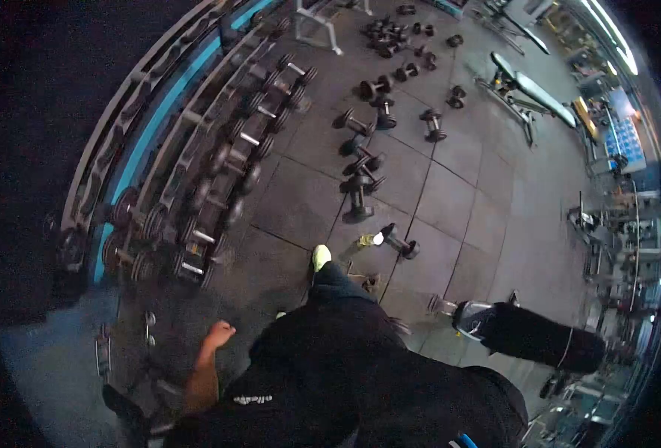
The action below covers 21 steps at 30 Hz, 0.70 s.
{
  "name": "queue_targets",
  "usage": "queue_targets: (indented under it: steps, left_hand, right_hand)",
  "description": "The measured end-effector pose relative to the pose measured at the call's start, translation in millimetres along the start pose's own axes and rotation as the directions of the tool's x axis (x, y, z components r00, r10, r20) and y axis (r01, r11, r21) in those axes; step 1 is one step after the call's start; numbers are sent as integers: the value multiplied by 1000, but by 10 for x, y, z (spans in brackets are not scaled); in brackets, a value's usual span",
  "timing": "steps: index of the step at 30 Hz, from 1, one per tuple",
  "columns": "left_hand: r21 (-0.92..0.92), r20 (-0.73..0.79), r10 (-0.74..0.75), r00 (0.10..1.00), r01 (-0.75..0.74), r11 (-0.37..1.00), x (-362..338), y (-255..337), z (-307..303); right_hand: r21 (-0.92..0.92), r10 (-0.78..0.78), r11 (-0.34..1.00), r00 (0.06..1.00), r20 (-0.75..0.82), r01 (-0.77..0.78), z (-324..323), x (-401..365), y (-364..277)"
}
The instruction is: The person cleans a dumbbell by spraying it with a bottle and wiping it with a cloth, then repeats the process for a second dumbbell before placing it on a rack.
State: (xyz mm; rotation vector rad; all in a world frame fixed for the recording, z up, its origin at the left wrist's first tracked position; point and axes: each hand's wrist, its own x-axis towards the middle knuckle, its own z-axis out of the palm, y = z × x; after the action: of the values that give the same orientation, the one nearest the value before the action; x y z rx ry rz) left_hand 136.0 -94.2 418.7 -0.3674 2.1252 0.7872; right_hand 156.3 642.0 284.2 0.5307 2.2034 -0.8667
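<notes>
Left hand (pixel 222 334) half-open, loosely curled, apparently empty, right hand unseen; dumbbell (pixel 191 268) by the rack's (pixel 194 117) near end, presumably heavy, rigid, best gripped mid-handle.

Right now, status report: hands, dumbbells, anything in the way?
Left hand low, apparently empty; right hand out of view. Dumbbells scattered ahead. Bottle beside one, possible trip hazard.

Passage for the left hand (pixel 222 333) over floor (pixel 289 194) between racked dumbbells (pixel 249 140) and scattered dumbbells (pixel 358 200), bottle (pixel 365 240) beside the latter
</notes>
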Motion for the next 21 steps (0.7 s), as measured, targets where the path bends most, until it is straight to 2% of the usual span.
queue_targets:
  steps: [1,2,3,4,6,7,8,9,10,12,15,16,19,20,21]
  left_hand:
    - [-34,-36,76,996,-77,996,95,11,-37]
    - [-89,16,16,1000,-15,996,223,78,-120]
    - [-93,13,61,998,-59,994,351,181,-251]
    - [-46,-74,99,992,-102,994,449,392,-396]
    - [-296,-179,33,983,-86,951,616,740,-704]
    - [-405,-246,-1,969,-102,909,712,876,-832]
    - [-347,-360,44,932,-178,921,805,941,-919]
    - [-279,-471,96,877,-251,927,901,966,-973]
    - [-311,-477,53,878,-224,924,927,1049,-1045]
    - [-373,-486,-27,873,-179,911,960,1202,-1207]
    - [-476,-411,-93,907,-126,870,1021,1088,-1189]
    - [-444,-370,-85,925,-96,891,1023,998,-1151]
    - [-383,-411,76,908,-247,890,1099,535,-768]
    - [-713,-310,43,950,-262,650,1100,318,-583]
    - [-928,-198,55,979,-205,310,1065,179,-452]
  right_hand:
    - [-16,-31,999,999,-19,31,-58,149,20]
    - [-38,-70,997,997,-40,68,-127,301,27]
    - [-66,-116,992,991,-59,112,-193,467,53]
    - [-94,-168,983,983,-79,161,-259,649,109]
    - [-178,-328,936,938,-116,305,-427,1027,156]
    - [-246,-475,867,868,-141,434,-488,1375,212]
    - [-474,-822,553,542,-174,686,-550,1678,334]
    - [-232,-476,868,869,-139,438,-790,1664,-94]
    - [-166,-341,933,933,-117,320,-995,1654,-524]
    - [-123,-282,955,954,-105,269,-1318,1760,-1055]
    - [-95,-257,964,963,-79,249,-1614,1892,-1568]
    - [-91,-245,967,967,-67,239,-1674,1932,-1648]
    - [-107,-195,975,981,-14,193,-1878,1807,-1882]
    - [-127,-177,976,984,4,176,-1916,1824,-1881]
    - [-137,-146,979,989,22,148,-1955,1766,-1813]
